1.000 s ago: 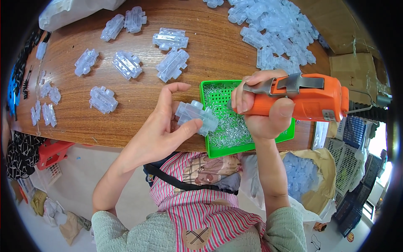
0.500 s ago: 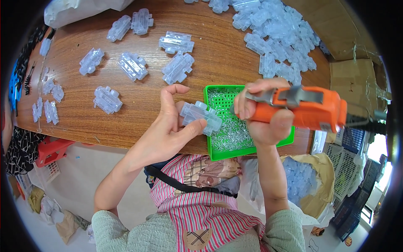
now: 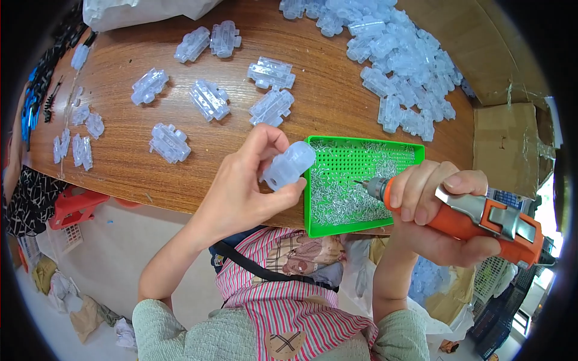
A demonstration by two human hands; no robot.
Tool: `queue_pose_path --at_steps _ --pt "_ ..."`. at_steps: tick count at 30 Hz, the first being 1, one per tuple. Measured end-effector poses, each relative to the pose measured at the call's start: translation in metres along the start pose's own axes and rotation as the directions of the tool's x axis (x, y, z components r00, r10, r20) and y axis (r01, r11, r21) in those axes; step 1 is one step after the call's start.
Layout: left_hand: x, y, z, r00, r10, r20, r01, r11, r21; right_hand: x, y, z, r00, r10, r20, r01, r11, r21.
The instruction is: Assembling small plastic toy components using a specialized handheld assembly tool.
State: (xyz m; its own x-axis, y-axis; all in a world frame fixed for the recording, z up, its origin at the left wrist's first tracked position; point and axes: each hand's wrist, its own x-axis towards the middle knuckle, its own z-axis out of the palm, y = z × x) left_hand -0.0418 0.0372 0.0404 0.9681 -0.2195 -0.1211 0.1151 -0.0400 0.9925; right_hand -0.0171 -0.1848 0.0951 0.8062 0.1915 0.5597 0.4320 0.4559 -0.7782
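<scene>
The left hand has its grip closed on a clear plastic housing, thumb and fingertips pinching it from below and behind, so the piece is lifted off the table and hangs just at the near left corner of the green tray. The housing's long axis tilts up toward the right, its rounded end pointing over the tray rim. The right hand wraps fully round an orange electric screwdriver; the tool lies nearly level, its bit aimed left over the heap of small silver screws in the tray. The bit tip is thus to the right of the housing and near it, with a stretch of tray between, tool axis roughly in line with it. Whether a screw sits on the bit is too small to tell, and the housing's underside is hidden by the fingers. Farther out, more clear housings lie scattered on the wooden table, with a big pile at the far right.
</scene>
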Motion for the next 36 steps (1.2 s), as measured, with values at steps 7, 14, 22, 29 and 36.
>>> queue_pose_path --at_steps 7,14,22,29,36 --pt "0.003 -0.006 0.007 0.973 0.168 0.155 -0.190 0.971 0.143 -0.008 -0.003 0.002 0.998 0.008 -0.069 -0.009 1.000 -0.006" --pt "-0.006 -0.005 -0.003 0.936 0.108 0.334 -0.226 0.914 0.336 -0.004 -0.009 0.007 0.999 0.012 -0.047 -0.011 1.000 0.022" --pt "-0.003 -0.023 0.000 0.980 -0.076 0.185 0.078 0.997 -0.002 0.001 0.004 0.016 0.996 0.050 0.068 -0.051 0.999 0.012" --pt "-0.003 -0.026 0.000 0.980 -0.122 0.158 0.129 0.991 -0.032 0.003 0.006 0.037 0.977 0.200 -0.069 -0.187 0.969 0.160" --pt "-0.001 -0.025 0.003 0.978 -0.135 0.157 0.163 0.970 -0.180 0.000 0.011 0.031 0.966 0.259 0.021 -0.258 0.966 -0.024"
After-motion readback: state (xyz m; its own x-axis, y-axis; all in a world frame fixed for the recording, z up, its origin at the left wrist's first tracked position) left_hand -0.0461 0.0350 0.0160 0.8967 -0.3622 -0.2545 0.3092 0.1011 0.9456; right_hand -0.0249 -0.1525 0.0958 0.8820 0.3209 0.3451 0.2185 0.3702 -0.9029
